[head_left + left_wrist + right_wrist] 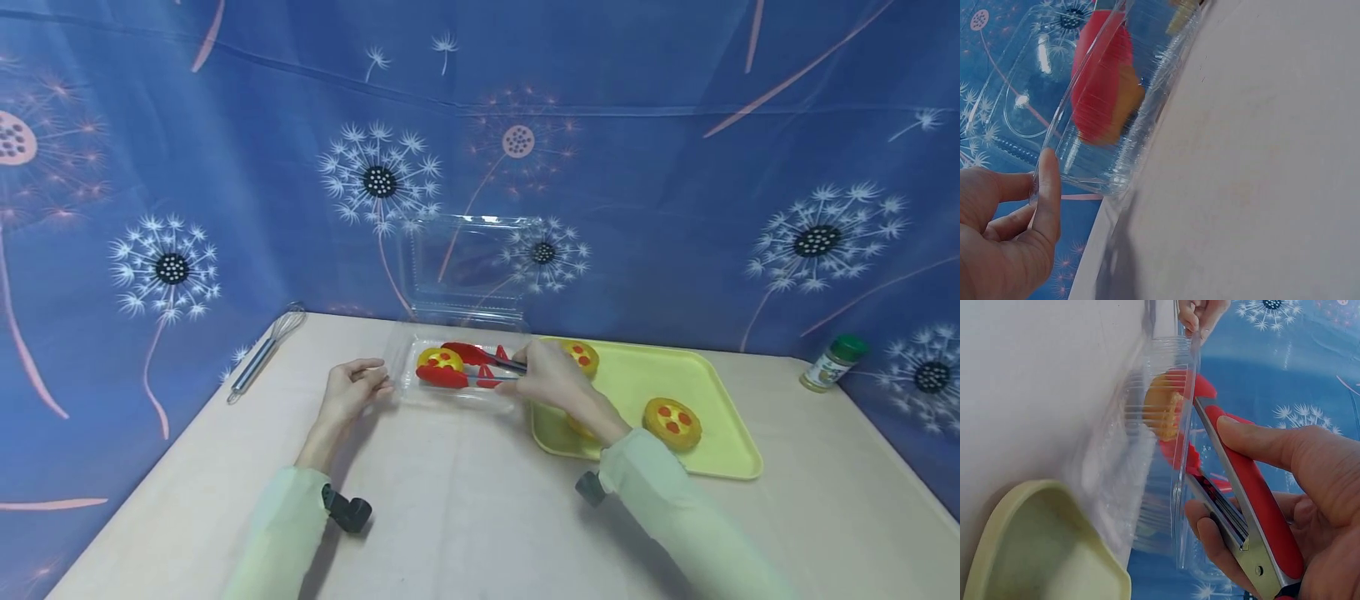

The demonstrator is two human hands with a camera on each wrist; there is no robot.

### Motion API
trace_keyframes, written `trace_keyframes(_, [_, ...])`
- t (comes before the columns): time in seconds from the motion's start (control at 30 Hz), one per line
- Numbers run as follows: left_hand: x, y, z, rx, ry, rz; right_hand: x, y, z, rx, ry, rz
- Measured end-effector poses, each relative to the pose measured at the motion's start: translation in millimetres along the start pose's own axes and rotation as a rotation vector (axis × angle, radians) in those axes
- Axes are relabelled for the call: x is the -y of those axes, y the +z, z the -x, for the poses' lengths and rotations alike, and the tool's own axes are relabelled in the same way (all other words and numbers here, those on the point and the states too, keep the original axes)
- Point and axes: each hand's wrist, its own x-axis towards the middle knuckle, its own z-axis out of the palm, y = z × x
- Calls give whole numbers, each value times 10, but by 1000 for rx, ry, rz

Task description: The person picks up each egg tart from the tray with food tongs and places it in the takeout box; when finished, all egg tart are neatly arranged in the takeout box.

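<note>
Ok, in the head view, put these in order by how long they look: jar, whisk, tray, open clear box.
Longest to shortest:
1. Tray
2. Open clear box, lid included
3. Whisk
4. Jar

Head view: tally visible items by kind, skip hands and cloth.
Yellow tarts: 4 (one mostly hidden)
Tongs: 1
Clear container: 1
Tray: 1
Whisk: 1
Green-capped bottle: 1
Total: 9
</note>
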Motion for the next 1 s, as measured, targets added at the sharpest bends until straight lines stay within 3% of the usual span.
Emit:
trace_keyframes(0.43, [-5, 34, 7, -5, 12, 26, 95, 54, -141, 53, -8, -4])
trace_keyframes(0.73, [7, 20, 8, -19, -7, 38, 138, 24, -219, 87, -118, 54])
trace_keyframes(1.0, [16, 44, -10, -12, 5, 70, 173, -1, -249, 118, -112, 65])
